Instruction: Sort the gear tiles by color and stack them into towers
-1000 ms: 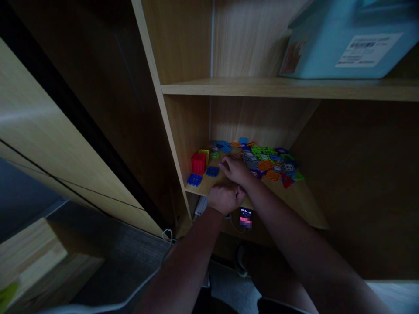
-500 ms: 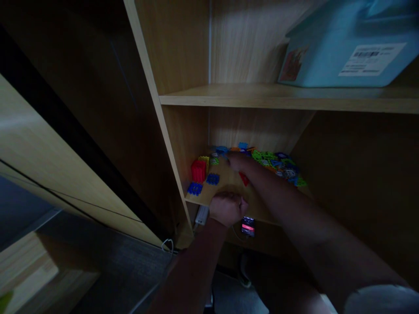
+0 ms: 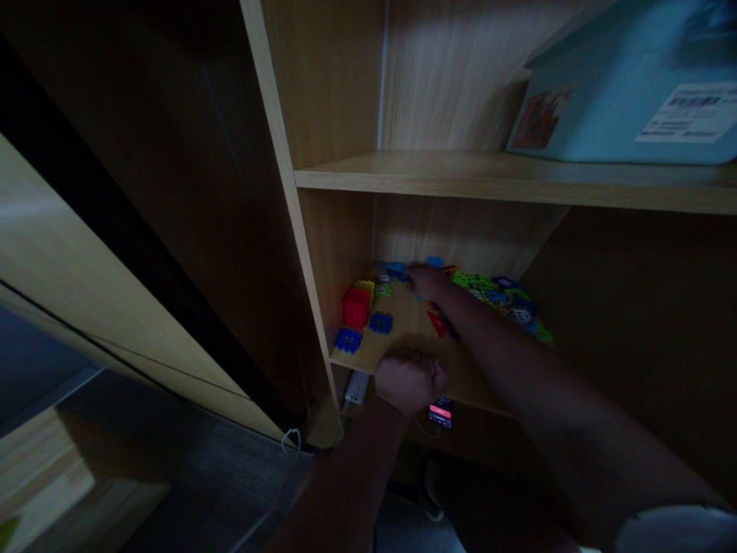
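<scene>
My left hand is a closed fist at the front edge of the lower shelf; its palm side is hidden. My right hand reaches to the back of that shelf, fingers bent together beside blue plastic building pieces. What its fingertips hold, if anything, is hidden. Below its wrist lies a red triangular piece, with orange bits beside it. To the left stand a red block of stacked pieces and yellow pieces. Two blue square pieces lie flat near them, and a green piece lies behind.
A pile of green, blue and orange pieces spreads at the right of the shelf. Above is an upper shelf with a light-blue bin. A lit phone and a white power strip with a cord sit beneath.
The view has shifted slightly. Orange and dark blue bits now show beside the red triangle, nearer the front, under my right forearm. My left fist keeps its pose at the edge.
</scene>
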`<state>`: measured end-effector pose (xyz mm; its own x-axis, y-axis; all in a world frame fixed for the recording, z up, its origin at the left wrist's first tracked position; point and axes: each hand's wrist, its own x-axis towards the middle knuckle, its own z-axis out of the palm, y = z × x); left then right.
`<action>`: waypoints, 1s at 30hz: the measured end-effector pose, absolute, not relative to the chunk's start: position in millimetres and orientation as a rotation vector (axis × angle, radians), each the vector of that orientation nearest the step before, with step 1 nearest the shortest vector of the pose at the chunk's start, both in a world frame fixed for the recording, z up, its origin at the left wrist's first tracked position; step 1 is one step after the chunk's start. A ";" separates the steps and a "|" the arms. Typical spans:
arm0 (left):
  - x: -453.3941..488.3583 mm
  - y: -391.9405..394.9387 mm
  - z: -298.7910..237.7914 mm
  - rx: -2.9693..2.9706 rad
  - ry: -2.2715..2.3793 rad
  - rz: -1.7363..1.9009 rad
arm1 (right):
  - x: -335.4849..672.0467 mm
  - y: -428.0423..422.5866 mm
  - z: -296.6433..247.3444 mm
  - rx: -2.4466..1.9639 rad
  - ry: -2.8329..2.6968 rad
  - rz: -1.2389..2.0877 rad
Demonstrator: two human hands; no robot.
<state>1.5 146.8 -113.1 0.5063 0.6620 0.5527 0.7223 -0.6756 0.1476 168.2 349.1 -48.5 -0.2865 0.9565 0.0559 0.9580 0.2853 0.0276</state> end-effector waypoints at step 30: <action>2.0 146.8 -111.9 -2.642 -1.228 -0.897 | 162.0 356.8 -46.0 -1.986 -2.430 -0.042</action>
<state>2.0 146.8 -111.9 0.5036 0.6692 0.5464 0.7238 -0.6721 0.1560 162.0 356.8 -46.0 -0.1992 0.9798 0.0189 0.9798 0.1989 0.0193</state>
